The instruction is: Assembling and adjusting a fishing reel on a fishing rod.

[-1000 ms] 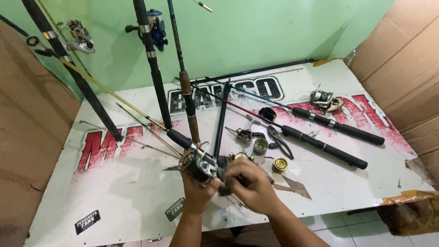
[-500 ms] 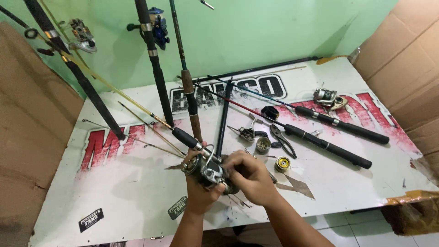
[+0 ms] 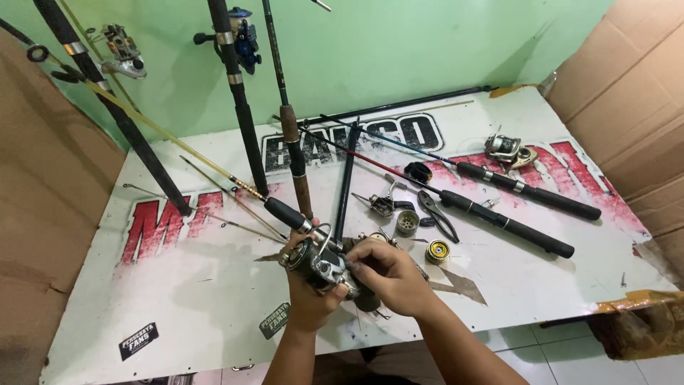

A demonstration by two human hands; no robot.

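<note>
Hands meet low in the middle of the view, over the near edge of the white table [image 3: 178, 299]. The left hand [image 3: 306, 292] is wrapped around a dark grey fishing reel [image 3: 322, 262] from below, fingers closed on its body, holding it up just clear of the tabletop. The right hand [image 3: 390, 274] comes in from the side, its fingertips [image 3: 354, 265] pinched together on a small part at the reel's right end — what exactly they grip is too small to tell.

Just beyond the hands lie loose parts: a pair of dark pliers [image 3: 436, 214], a small grey spool [image 3: 407, 222], a gold-and-black round piece [image 3: 436, 251] and a stripped reel frame [image 3: 382, 204]. Two black rod butts [image 3: 513, 228] lie slanted across the right half of the table, and a silver spinning reel [image 3: 507, 150] sits near the far right corner. Several rods lean against the green wall [image 3: 399, 50] at the back — one carries a blue reel [image 3: 241, 37], another a grey one [image 3: 122, 51]. Brown cardboard [image 3: 627, 93] stands on both sides of the table.
</note>
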